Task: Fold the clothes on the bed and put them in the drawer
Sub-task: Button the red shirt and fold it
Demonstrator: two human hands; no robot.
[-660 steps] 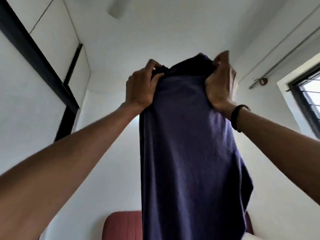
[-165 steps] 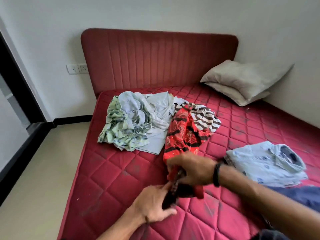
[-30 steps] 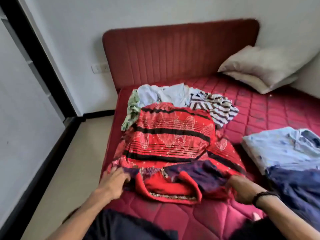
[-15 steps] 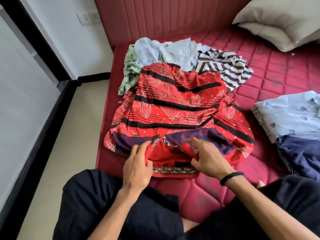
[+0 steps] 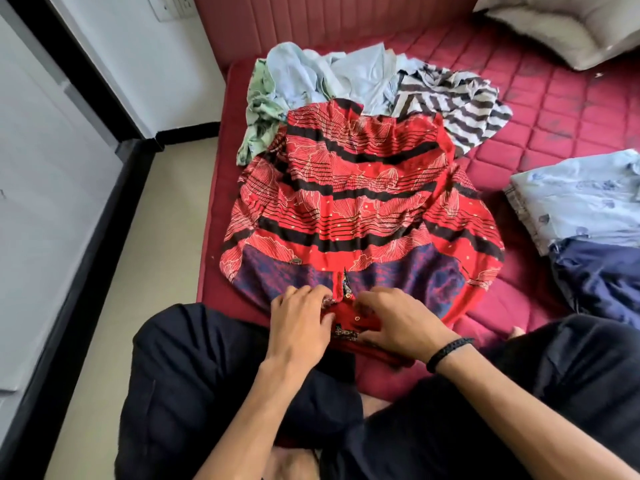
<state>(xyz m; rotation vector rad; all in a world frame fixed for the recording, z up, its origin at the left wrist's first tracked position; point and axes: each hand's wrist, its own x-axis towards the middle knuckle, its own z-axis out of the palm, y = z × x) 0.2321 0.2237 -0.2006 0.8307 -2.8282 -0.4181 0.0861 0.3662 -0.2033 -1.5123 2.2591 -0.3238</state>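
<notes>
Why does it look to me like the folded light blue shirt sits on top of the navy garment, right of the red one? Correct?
Not quite. In the head view the folded light blue shirt lies beside the navy garment, farther up the bed, not on it. Both are right of the red garment.

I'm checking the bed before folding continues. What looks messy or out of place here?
A crumpled heap of unfolded clothes lies behind the red shirt, which overlaps it; the mattress shows dark smudges.

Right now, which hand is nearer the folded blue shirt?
Right. The right hand rests on the red shirt's near edge, on the side toward the folded blue shirt; the left hand lies farther away.
</notes>
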